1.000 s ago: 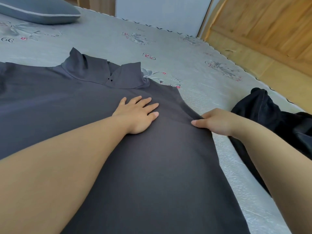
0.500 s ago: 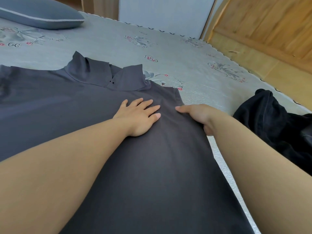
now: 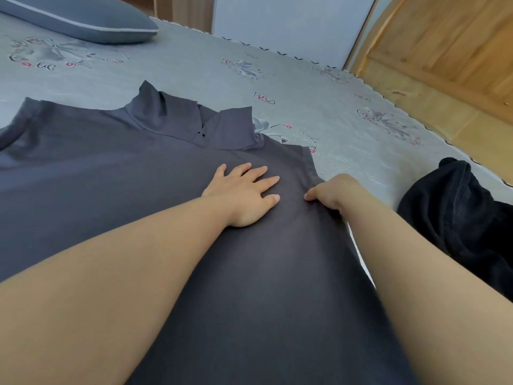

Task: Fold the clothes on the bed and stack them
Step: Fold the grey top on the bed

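- On the bed (image 3: 194,68), a grey shirt (image 3: 263,273) lies spread flat.
- Left hand (image 3: 244,194) presses it, fingers straight.
- Right hand (image 3: 333,191) grips the shirt's right edge.
- Black garment (image 3: 458,212) lies heaped just right.

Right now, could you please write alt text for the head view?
A left hand presses flat on a grey shirt spread on a bed, while the right hand grips the shirt's right edge. A black garment lies to the right; a pillow sits far left.
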